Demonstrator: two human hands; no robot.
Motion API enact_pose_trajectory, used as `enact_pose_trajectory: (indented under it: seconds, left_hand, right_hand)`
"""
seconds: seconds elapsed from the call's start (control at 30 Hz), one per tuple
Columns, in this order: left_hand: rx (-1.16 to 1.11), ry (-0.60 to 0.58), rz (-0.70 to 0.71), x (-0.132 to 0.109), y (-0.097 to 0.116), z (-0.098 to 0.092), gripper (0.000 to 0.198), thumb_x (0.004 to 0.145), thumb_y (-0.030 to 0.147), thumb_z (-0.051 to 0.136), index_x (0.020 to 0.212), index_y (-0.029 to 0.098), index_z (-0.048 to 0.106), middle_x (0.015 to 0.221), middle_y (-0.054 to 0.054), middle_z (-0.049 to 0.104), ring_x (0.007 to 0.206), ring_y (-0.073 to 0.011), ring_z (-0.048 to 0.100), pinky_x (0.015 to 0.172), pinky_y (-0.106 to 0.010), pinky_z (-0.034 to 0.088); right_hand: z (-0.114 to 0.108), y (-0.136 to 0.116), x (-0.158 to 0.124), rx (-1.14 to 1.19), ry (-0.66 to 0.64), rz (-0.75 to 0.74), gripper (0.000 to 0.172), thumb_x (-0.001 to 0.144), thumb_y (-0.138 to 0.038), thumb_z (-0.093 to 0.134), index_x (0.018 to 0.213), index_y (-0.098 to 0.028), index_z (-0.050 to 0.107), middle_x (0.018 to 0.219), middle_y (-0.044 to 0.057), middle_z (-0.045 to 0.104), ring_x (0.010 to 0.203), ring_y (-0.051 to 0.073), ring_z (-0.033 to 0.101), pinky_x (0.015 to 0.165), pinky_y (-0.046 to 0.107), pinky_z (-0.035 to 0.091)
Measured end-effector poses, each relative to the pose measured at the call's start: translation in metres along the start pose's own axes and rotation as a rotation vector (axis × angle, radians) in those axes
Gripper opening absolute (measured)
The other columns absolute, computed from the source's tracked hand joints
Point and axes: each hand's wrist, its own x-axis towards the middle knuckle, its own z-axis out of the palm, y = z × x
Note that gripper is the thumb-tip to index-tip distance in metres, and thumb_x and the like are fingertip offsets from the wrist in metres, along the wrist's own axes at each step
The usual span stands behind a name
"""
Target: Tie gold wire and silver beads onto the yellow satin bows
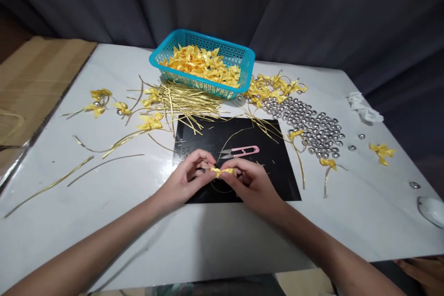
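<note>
Between the fingertips of both hands is a small yellow ribbon bow (222,173), held above a black mat (277,180). My left hand (196,173) pinches its left end, and my right hand (248,176) pinches the right end. A thin gold cord (229,136) curves up from the bow, and another loop of it shows below the fingers. Just beyond my hands, pink thread snips (244,151) lie on the mat with their blades pointing left. Whether a bead sits in the bow cannot be made out.
A turquoise basket (248,71) of yellow bows stands at the back, with a bundle of gold cords (187,101) before it. Silver beads (312,125) spread to the right. Corded bows (151,121) lie left; crumpled white tissue (364,107) and a white object (432,210) are far right.
</note>
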Motion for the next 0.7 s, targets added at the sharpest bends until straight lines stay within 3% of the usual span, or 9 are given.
enact_pose_trajectory:
  seconds: [0.13,0.27,0.37,0.5,0.7]
  left_hand:
    - [0.021,-0.034,-0.061,-0.001,-0.004,0.008,0.028,0.078,0.037,0.064,0.098,0.019,0.053,0.080,0.001,0.054,0.071,-0.0116,0.050,0.062,-0.023,0.039]
    - [-0.041,0.040,-0.073,-0.001,-0.002,0.009,0.022,0.080,0.037,0.060,0.085,0.016,0.055,0.069,0.001,0.058,0.067,-0.0117,0.056,0.063,-0.023,0.043]
    - [-0.056,0.080,-0.091,0.000,0.002,0.008,0.020,0.080,0.034,0.061,0.078,0.015,0.055,0.064,0.002,0.060,0.061,-0.0092,0.057,0.060,-0.021,0.044]
    - [-0.090,0.057,-0.115,0.001,0.005,0.007,0.017,0.079,0.030,0.062,0.074,0.015,0.055,0.060,0.003,0.061,0.057,-0.0072,0.056,0.059,-0.019,0.044]
    - [-0.130,0.083,-0.140,0.001,0.005,0.006,0.017,0.080,0.029,0.062,0.076,0.014,0.055,0.066,0.000,0.066,0.057,-0.0066,0.055,0.059,-0.018,0.044]
  right_hand:
    - [0.004,0.005,-0.002,0.239,-0.026,0.153,0.029,0.080,-0.043,0.058,0.087,-0.015,0.055,0.064,-0.002,0.050,0.047,0.005,0.044,0.042,0.017,0.040]
    - [0.005,0.005,-0.001,0.304,0.061,0.175,0.026,0.075,-0.039,0.065,0.082,-0.015,0.056,0.074,0.000,0.054,0.059,0.006,0.049,0.051,0.016,0.044]
    - [0.002,0.002,0.000,0.340,0.053,0.198,0.023,0.075,-0.036,0.066,0.082,-0.016,0.056,0.074,-0.001,0.054,0.062,0.006,0.049,0.054,0.016,0.045]
    - [-0.002,0.000,0.002,0.466,-0.001,0.267,0.026,0.074,-0.037,0.067,0.082,-0.016,0.053,0.067,-0.004,0.053,0.058,0.005,0.049,0.054,0.017,0.046]
    - [-0.006,0.005,0.006,0.533,0.063,0.288,0.029,0.071,-0.033,0.070,0.084,-0.016,0.051,0.062,-0.005,0.054,0.050,0.004,0.050,0.048,0.016,0.045]
